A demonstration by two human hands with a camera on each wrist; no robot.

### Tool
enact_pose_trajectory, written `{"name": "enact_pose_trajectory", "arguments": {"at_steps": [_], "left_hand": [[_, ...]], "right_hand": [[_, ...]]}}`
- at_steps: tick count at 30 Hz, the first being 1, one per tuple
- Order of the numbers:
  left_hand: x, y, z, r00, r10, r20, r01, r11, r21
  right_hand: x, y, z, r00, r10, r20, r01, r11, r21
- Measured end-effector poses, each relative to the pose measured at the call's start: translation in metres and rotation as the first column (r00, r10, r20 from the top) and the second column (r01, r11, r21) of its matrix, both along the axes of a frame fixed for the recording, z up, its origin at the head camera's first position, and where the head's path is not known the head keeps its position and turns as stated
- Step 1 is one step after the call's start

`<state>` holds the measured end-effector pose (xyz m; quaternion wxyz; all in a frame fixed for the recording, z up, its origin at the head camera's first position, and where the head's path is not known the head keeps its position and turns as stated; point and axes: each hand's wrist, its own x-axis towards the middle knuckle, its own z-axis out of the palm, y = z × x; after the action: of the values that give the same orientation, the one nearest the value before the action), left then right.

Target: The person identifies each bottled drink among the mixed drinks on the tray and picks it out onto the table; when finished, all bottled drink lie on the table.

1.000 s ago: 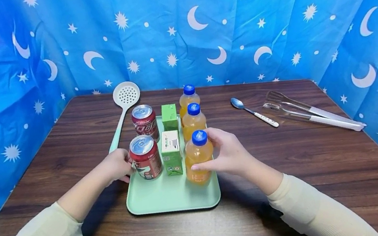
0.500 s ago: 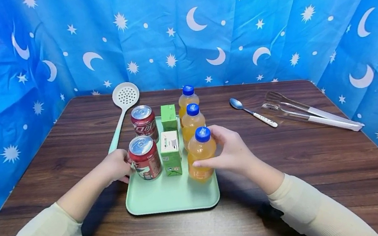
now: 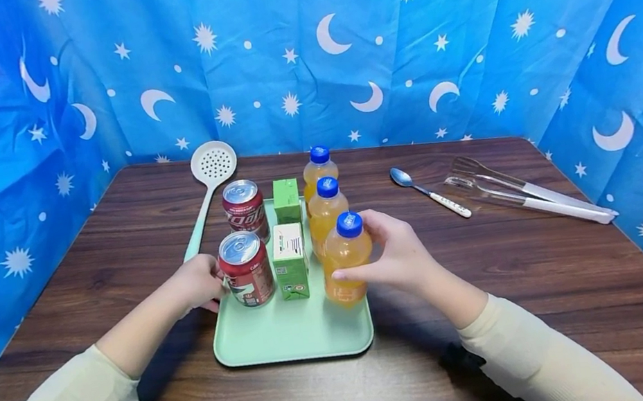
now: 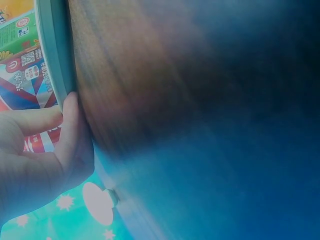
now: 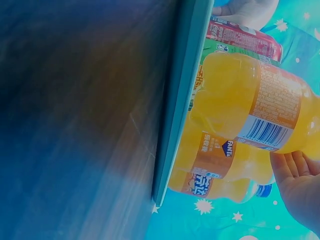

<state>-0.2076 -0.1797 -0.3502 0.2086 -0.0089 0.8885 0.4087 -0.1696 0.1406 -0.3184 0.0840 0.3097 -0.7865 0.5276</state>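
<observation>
In the head view, my right hand (image 3: 395, 252) grips the nearest orange soda bottle (image 3: 348, 259), with its blue cap up, over the right side of a light green tray (image 3: 293, 338). The right wrist view shows this orange soda bottle (image 5: 240, 95) before two others, its base close to the tray's rim (image 5: 182, 115). My left hand (image 3: 198, 283) pinches the tray's left rim; in the left wrist view, the thumb and fingers (image 4: 72, 120) meet at that edge. Beside it stands a red soda can (image 3: 248, 275), and a green drink carton (image 3: 291, 268) is in the middle.
Another red can (image 3: 246, 216), a second green carton (image 3: 286, 199) and two more orange bottles (image 3: 326, 214) stand toward the tray's back. A skimmer (image 3: 210, 176) lies left of it. A spoon (image 3: 427, 191) and tongs (image 3: 528, 192) lie to the right, before a blue curtain (image 3: 272, 47).
My right hand has moved the nearest orange soda bottle slightly right and up, away from the green carton. The left hand has stayed on the tray's rim.
</observation>
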Motion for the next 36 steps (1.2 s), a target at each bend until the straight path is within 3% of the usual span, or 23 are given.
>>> {"name": "enact_pose_trajectory", "arguments": {"at_steps": [11,21,29,36], "left_hand": [[0.002,0.001,0.002,1.000,-0.003,0.006,0.003,1.000,-0.009],[0.002,0.000,0.001,1.000,0.000,0.011,0.000,1.000,-0.007],[0.001,0.000,0.000,1.000,-0.001,0.005,0.001,1.000,-0.003],[0.001,0.000,-0.001,1.000,-0.002,-0.001,0.002,1.000,0.004]], "right_hand": [[0.001,0.005,0.002,0.996,-0.061,0.060,0.059,0.998,0.036],[0.019,0.001,0.033,0.990,-0.096,0.108,0.090,0.994,0.053],[-0.002,0.015,0.010,0.986,-0.115,0.122,0.111,0.993,0.036],[-0.006,0.021,0.009,0.982,-0.138,0.132,0.136,0.990,0.026]]}}
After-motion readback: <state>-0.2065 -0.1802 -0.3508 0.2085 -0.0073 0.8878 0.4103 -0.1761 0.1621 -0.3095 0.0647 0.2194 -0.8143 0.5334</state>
